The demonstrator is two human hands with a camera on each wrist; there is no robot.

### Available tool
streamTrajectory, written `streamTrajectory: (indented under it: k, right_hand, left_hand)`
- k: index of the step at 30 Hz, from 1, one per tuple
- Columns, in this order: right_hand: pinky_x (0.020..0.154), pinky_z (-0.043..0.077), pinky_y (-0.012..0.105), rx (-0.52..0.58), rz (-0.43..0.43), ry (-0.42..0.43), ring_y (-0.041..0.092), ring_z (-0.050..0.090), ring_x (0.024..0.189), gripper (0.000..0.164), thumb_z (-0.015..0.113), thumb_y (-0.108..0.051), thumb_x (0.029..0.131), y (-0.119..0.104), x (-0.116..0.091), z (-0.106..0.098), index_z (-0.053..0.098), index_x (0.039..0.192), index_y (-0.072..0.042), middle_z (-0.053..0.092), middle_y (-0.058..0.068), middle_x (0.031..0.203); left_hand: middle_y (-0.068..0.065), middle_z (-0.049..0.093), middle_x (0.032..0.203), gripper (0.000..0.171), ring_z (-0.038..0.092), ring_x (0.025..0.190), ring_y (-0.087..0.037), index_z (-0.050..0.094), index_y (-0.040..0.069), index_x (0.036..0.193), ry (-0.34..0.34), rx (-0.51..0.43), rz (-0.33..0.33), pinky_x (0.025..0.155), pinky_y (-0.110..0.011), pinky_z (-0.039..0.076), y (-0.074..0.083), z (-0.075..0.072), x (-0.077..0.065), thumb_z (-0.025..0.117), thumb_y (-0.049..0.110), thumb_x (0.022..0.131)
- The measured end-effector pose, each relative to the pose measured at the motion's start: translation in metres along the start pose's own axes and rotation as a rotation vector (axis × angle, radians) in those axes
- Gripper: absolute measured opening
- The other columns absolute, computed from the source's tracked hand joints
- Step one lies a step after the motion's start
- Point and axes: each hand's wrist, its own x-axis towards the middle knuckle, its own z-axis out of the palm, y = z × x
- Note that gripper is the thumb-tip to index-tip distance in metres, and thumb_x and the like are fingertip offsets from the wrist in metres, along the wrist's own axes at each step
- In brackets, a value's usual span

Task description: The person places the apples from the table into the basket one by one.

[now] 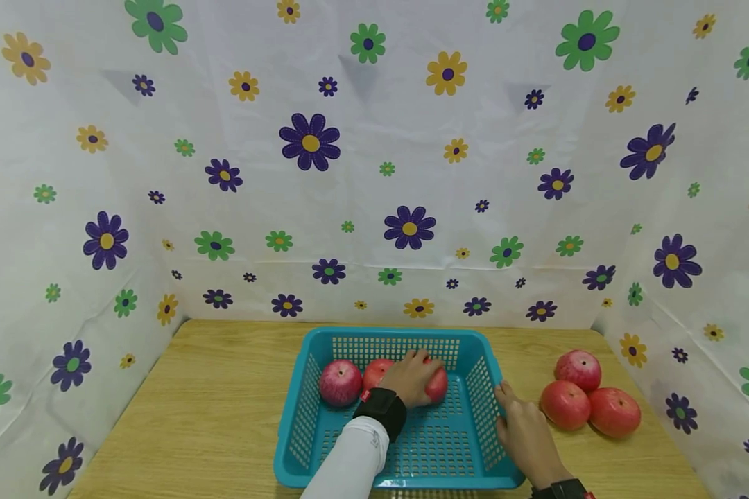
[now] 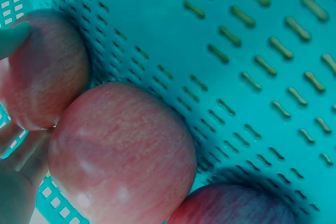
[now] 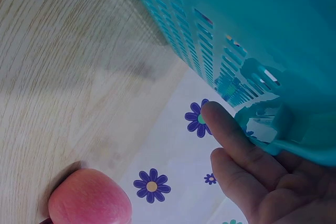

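Observation:
My left hand (image 1: 410,378) reaches into a blue plastic basket (image 1: 290,416) and grips a red apple (image 1: 437,387) at the right end of a row. In the left wrist view its thumb lies on one side of this apple (image 2: 52,72) and the fingers on the other. Beside it, partly covered by the hand, sits a second apple (image 1: 376,372). A darker, streaked apple (image 1: 340,382) ends the row at the left. Against the basket's right rim rests my right hand (image 1: 527,436); in the right wrist view its fingers (image 3: 244,156) extend straight along the outside.
Three more red apples lie close together on the wooden table (image 1: 212,409), right of the basket: one at the back (image 1: 578,369), two in front (image 1: 565,405), (image 1: 614,412). A white flower-patterned sheet (image 1: 362,194) encloses the table's back and sides.

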Motion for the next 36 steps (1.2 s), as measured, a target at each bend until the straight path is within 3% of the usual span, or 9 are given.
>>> streamTrajectory:
  k: [6, 13, 21, 27, 36]
  right_hand:
    - [0.072, 0.06, 0.052, -0.013, -0.026, 0.034, 0.042, 0.073, 0.084, 0.044, 0.072, 0.013, 0.077, 0.003, -0.003, -0.001, 0.063, 0.12, 0.019, 0.059, 0.038, 0.125]
    - [0.071, 0.06, 0.052, -0.011, -0.002, 0.031, 0.04, 0.073, 0.08, 0.045, 0.072, 0.013, 0.078, 0.007, -0.005, -0.004, 0.062, 0.121, 0.019, 0.058, 0.04, 0.125]
    - [0.076, 0.059, 0.054, -0.006, 0.004, 0.022, 0.045, 0.072, 0.09, 0.045, 0.073, 0.013, 0.078, 0.005, -0.005, 0.0, 0.063, 0.121, 0.018, 0.058, 0.039, 0.126]
    - [0.08, 0.058, 0.054, 0.009, -0.008, 0.0, 0.046, 0.07, 0.095, 0.045, 0.073, 0.013, 0.079, 0.0, -0.001, 0.001, 0.062, 0.122, 0.018, 0.058, 0.039, 0.127]
    - [0.078, 0.058, 0.054, -0.005, -0.013, 0.012, 0.044, 0.071, 0.092, 0.046, 0.074, 0.013, 0.078, 0.001, -0.003, -0.001, 0.062, 0.122, 0.019, 0.059, 0.039, 0.125]
  left_hand:
    - [-0.01, 0.058, 0.131, 0.058, 0.057, 0.119, -0.028, 0.063, 0.019, 0.135, -0.008, 0.001, 0.0, 0.088, -0.035, 0.057, 0.004, -0.004, -0.001, 0.085, 0.03, 0.082]
    - [-0.016, 0.056, 0.137, 0.054, 0.056, 0.125, -0.035, 0.061, 0.014, 0.137, 0.074, -0.016, 0.06, 0.098, -0.042, 0.054, 0.003, -0.019, 0.0, 0.079, 0.027, 0.089]
    - [-0.014, 0.057, 0.135, 0.052, 0.057, 0.123, -0.031, 0.061, 0.011, 0.138, 0.1, 0.015, 0.081, 0.098, -0.041, 0.053, -0.013, -0.04, -0.015, 0.076, 0.027, 0.091]
    - [-0.014, 0.061, 0.128, 0.051, 0.06, 0.118, -0.031, 0.062, 0.01, 0.134, 0.175, 0.036, 0.066, 0.094, -0.045, 0.055, -0.03, -0.053, -0.033, 0.08, 0.022, 0.088]
    - [-0.018, 0.063, 0.124, 0.05, 0.062, 0.111, -0.035, 0.064, 0.007, 0.13, 0.246, -0.004, 0.054, 0.085, -0.05, 0.058, -0.047, -0.069, -0.048, 0.082, 0.017, 0.084]
